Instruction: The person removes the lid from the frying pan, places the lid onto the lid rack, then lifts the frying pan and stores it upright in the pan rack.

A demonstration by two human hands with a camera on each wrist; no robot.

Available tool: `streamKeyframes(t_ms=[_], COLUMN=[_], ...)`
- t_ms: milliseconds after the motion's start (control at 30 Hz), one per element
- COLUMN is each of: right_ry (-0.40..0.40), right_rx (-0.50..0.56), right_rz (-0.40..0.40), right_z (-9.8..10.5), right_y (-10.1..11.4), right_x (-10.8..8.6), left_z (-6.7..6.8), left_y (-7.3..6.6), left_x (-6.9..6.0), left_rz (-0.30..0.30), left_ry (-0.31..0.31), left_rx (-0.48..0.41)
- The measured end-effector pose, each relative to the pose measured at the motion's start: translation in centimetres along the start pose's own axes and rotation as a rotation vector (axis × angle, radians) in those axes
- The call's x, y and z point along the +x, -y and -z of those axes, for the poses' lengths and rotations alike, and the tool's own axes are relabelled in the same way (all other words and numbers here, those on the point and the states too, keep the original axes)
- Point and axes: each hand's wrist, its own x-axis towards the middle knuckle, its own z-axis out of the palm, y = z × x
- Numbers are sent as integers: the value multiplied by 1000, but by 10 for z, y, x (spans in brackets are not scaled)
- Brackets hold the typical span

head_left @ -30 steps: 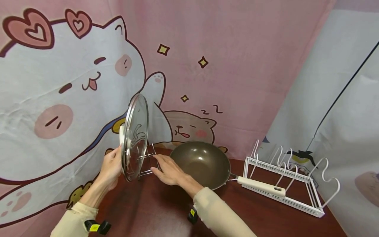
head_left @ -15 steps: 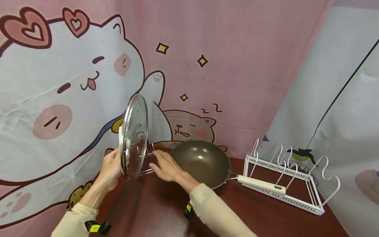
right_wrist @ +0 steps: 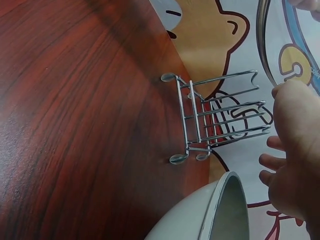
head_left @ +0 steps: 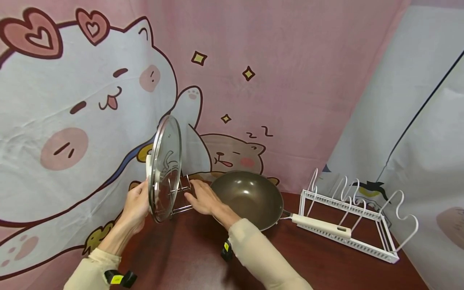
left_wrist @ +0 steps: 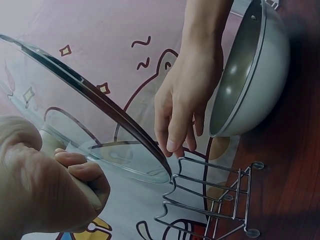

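A glass pot lid (head_left: pixel 170 149) with a metal rim stands upright on edge in the head view, its pale handle toward the left. My left hand (head_left: pixel 135 207) grips that handle; in the left wrist view its fingers curl round it. Below the lid is a small metal wire rack (right_wrist: pixel 184 117), partly hidden by the lid in the head view. My right hand (head_left: pixel 206 198) hovers by the rack's right side with relaxed fingers, holding nothing. In the left wrist view its fingertips hang just above the rack's wires, close to the lid's rim; whether they touch cannot be told.
A dark-lined wok (head_left: pixel 250 201) sits right of the rack, its cream handle (head_left: pixel 320 225) reaching over the edge of a white rack (head_left: pixel 371 252) with curved dividers. All stand on a reddish-brown table (head_left: pixel 188 249) before a cartoon-printed pink curtain (head_left: pixel 301 80).
My right hand has shifted slightly, its forearm swinging a little to the left. My left hand and the lid stay nearly in place.
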Motion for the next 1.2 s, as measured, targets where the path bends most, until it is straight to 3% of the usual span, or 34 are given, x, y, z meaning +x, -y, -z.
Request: streamKeyframes(t_ms=[200, 400, 767, 1200], right_ry=[-27, -41, -44, -156], right_rx=[-36, 81, 191, 129], right_rz=[-30, -80, -141, -165], right_z=[2, -1, -6, -14], right_y=[5, 4, 0, 3], right_x=[4, 7, 11, 22], left_z=[1, 0, -3, -3], left_y=[1, 3, 4, 4], left_x=[1, 1, -1, -3], left_rz=[1, 5, 7, 7], left_ry=[0, -2, -5, -2], left_rx=[14, 7, 8, 10])
